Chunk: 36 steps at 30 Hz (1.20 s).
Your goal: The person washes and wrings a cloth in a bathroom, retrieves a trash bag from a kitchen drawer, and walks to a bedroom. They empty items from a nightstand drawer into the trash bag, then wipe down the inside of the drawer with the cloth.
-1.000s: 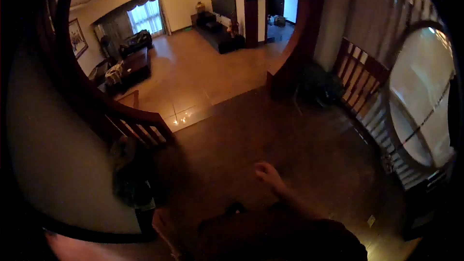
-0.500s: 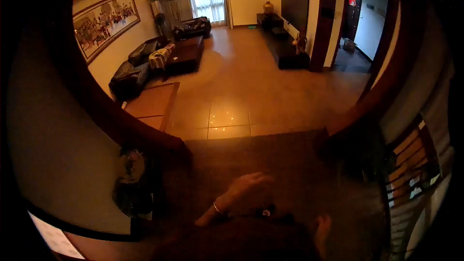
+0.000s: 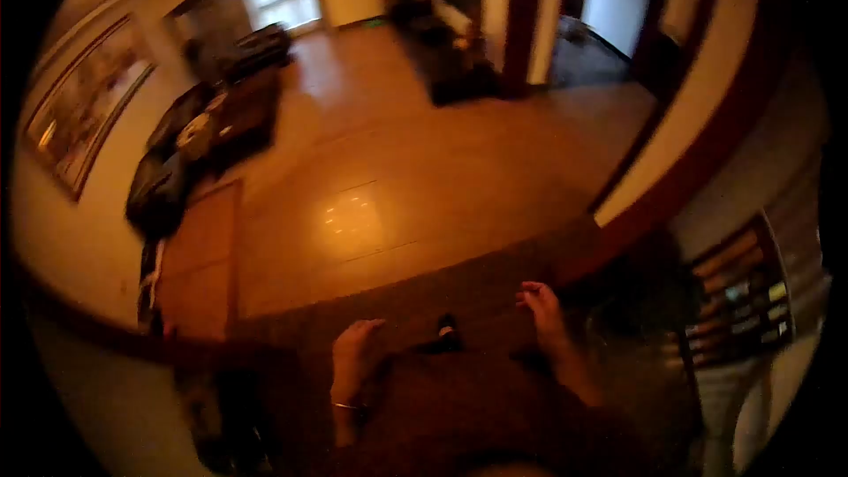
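Observation:
Both of my hands hang in front of my body over the dim floor and hold nothing that I can see. My left hand (image 3: 355,346), with a thin bracelet at the wrist, is loosely bent with its fingers pointing forward; blur softens their outline. To the right, my right hand (image 3: 541,305) is raised a little, its fingers slightly curled and apart. Between them a dark shoe (image 3: 448,330) of mine shows on the floor below. Neither hand touches any object.
A doorway frame (image 3: 680,185) rises at the right. Ahead is a tiled floor (image 3: 424,168), with dark sofas (image 3: 159,187) and a low table (image 3: 234,119) at left and a long dark cabinet (image 3: 442,62) beyond. A slatted rack (image 3: 738,291) stands on the right.
The view has turned right, tilted and come nearer the living room. My left hand has swung left and back; my right hand has come up and forward into fuller view.

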{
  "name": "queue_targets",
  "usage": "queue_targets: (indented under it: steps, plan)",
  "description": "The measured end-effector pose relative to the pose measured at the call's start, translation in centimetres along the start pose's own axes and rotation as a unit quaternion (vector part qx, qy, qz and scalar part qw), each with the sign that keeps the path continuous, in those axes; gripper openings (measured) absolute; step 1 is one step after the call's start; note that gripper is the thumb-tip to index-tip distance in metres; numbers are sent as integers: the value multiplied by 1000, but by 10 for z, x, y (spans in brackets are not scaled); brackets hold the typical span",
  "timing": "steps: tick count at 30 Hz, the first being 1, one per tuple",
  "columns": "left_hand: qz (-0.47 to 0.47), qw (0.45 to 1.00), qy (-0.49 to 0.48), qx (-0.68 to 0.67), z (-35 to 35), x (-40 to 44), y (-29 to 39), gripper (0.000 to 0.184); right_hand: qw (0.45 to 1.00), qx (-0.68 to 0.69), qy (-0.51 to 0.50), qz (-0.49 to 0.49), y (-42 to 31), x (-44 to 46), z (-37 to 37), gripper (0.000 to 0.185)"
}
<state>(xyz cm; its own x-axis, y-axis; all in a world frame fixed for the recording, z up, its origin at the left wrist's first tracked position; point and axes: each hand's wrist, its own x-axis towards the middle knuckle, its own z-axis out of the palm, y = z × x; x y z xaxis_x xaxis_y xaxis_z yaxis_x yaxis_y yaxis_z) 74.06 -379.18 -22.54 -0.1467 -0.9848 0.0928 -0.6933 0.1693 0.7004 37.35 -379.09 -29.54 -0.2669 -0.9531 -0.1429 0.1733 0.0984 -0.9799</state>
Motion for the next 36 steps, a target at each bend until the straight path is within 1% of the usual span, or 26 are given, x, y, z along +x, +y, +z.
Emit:
queue_targets:
  steps: [1,2,3,5,6,8,9,11,12,14,15,16,18,20,21,22,23,24,27,29,31,32,33,34,35,36]
  plan:
    - [-29,994,3,-110,13,41,-15,26,998,-3,38,44,6,15,-15,22]
    - [-23,992,-13,-123,20,85,-1,26,998,-16,47,28,31,37,-38,25]
    - [-18,990,-29,-136,27,128,13,26,995,-8,95,39,18,51,-53,26]
    - [86,993,-75,32,13,208,87,26,982,20,176,71,-14,79,-61,29]
    - [139,986,-89,-8,26,245,99,28,974,56,206,72,-21,94,-67,30]
    - [180,966,-186,-10,42,305,148,29,957,119,256,72,-33,119,-91,32]
    - [193,954,-231,-13,59,336,157,30,949,114,285,80,-25,142,-97,33]
    - [224,942,-250,-23,94,382,165,31,935,95,328,98,-22,174,-115,35]
    - [247,937,-247,-25,111,411,169,31,934,85,325,123,-19,199,-128,35]
    - [172,949,-248,-91,145,445,161,30,933,72,318,154,8,244,-161,34]
    - [142,950,-246,-132,165,463,153,30,937,92,308,133,26,273,-179,34]
    - [86,964,-230,-103,181,480,145,30,942,110,298,109,54,310,-201,33]
    - [88,961,-262,-12,240,533,90,34,952,127,272,57,84,408,-256,31]
    - [140,922,-314,178,319,581,4,38,963,126,236,8,88,526,-290,30]
    - [142,921,-309,191,334,616,12,40,966,133,220,-10,90,584,-295,30]
    - [143,919,-305,203,349,651,21,42,967,146,210,-7,100,615,-284,30]
    - [113,943,-286,124,350,665,71,44,965,160,205,15,115,614,-266,30]
    - [79,962,-260,37,355,677,106,45,969,149,193,39,99,633,-266,30]
    - [59,966,-214,-132,384,740,119,48,980,120,148,52,46,716,-286,30]
    - [57,970,-227,-59,419,781,82,48,984,100,146,28,39,765,-335,31]
    - [196,951,-204,124,456,853,46,32,981,90,169,6,41,813,-383,31]
    - [218,950,-183,128,495,906,54,29,978,91,190,-3,48,832,-413,31]
    - [239,944,-171,148,514,958,62,27,971,99,216,-3,56,848,-437,31]
    - [264,940,-156,148,557,1000,85,25,965,101,241,-3,72,863,-466,31]
    - [233,919,-215,236,608,1050,121,45,960,107,259,2,83,878,-486,31]
    - [372,895,-164,184,678,1100,113,46,955,108,277,9,94,894,-505,31]
